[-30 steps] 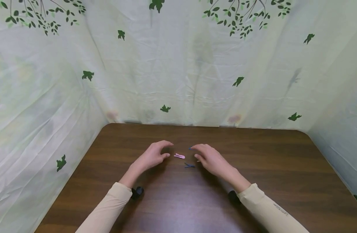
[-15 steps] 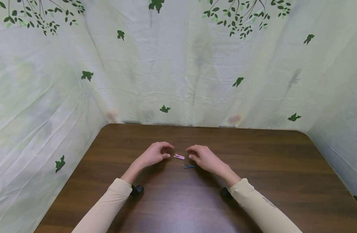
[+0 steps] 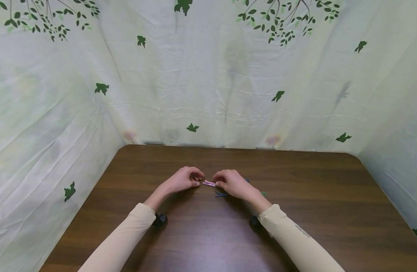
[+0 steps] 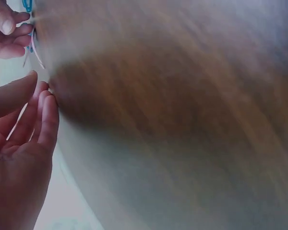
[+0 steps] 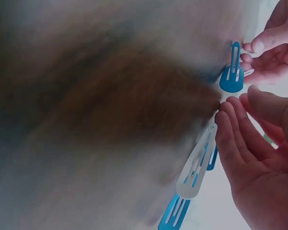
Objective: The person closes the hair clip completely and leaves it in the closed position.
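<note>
A pink snap hair clip (image 3: 209,183) lies open on the table between the two hands. Just left of it, my left hand (image 3: 181,179) hovers with fingers loosely bent, thumb apart and nothing held. My right hand (image 3: 232,183) is at the clip's right end, its thumb and fingertips close to it; whether they touch is unclear. Nearer to me lies a blue snap hair clip (image 3: 220,194), which shows large in the right wrist view. A white hair clip (image 5: 194,165) and another blue clip (image 5: 174,215) lie beside the right hand in that view.
Beyond the right hand show a bit of blue (image 3: 247,181) and a bit of green (image 3: 263,193), both partly covered. The brown wooden table (image 3: 314,204) meets a pale leaf-patterned curtain (image 3: 229,94) at its back and sides.
My right hand has moved left to the pink clip, uncovering the blue and green bits behind it. The left hand has barely shifted. The pink clip stays about where it was.
</note>
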The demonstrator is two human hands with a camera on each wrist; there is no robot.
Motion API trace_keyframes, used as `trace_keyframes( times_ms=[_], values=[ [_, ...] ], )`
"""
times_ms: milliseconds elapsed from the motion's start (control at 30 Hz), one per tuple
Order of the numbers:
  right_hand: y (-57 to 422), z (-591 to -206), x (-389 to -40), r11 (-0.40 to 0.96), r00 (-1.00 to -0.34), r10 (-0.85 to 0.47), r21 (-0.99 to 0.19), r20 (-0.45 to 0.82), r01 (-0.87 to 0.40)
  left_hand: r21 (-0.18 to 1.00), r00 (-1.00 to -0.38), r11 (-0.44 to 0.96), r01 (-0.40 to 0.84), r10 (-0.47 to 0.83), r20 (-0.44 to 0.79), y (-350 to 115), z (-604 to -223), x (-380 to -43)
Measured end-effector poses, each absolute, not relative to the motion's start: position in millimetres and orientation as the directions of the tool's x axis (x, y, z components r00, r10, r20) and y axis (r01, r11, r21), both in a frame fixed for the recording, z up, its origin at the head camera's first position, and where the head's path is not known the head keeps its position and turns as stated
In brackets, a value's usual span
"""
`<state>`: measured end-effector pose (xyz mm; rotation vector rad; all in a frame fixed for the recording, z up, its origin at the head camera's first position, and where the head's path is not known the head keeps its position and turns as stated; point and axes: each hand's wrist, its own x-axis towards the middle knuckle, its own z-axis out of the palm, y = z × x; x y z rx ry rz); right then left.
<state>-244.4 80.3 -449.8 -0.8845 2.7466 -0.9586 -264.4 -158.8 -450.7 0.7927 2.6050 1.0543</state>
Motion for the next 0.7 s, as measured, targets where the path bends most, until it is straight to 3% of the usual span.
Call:
trace_keyframes(
  times_ms=[700],
  values=[
    [63, -456, -253, 0.671, -0.85, -0.521, -0.579, 0.076, -0.463, 0.766, -0.807, 0.522, 0.375, 0.591, -0.007, -164, -456, -270]
  ],
)
